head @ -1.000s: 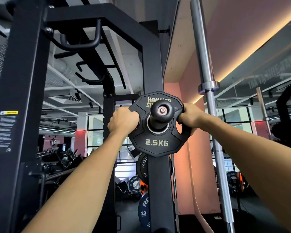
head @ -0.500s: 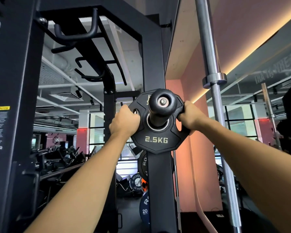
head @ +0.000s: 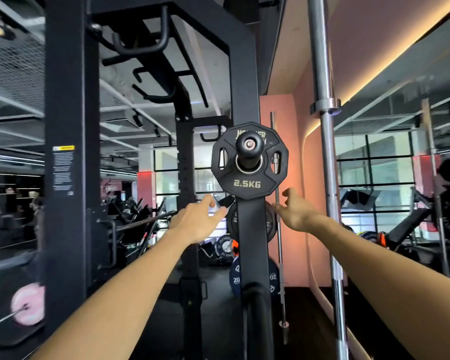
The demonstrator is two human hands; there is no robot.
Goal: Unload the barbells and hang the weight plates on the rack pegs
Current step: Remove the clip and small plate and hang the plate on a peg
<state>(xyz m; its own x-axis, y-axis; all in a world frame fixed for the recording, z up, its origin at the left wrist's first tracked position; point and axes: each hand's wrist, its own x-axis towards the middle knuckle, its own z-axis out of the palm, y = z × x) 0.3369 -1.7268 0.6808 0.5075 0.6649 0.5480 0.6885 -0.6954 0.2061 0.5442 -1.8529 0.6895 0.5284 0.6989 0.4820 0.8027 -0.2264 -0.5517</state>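
Observation:
A black 2.5KG weight plate (head: 248,184) hangs on a black rack peg (head: 249,146) that sticks out of the black upright (head: 252,242). My left hand (head: 198,220) is below and to the left of the plate, fingers apart, holding nothing. My right hand (head: 295,210) is below and to the right of the plate, open and apart from it. More plates (head: 235,278) hang lower down behind the upright, partly hidden by it. A lower peg (head: 255,297) shows at the bottom of the upright.
A silver barbell (head: 325,157) stands upright just right of the rack. A second thin bar (head: 278,229) leans by the pink wall. A wide black rack post (head: 70,157) fills the left. A pink-plated barbell (head: 27,305) sits at lower left. Mirror at right.
Both hands have let go of the 2.5KG plate and dropped below it. The plate now hangs on the peg by itself.

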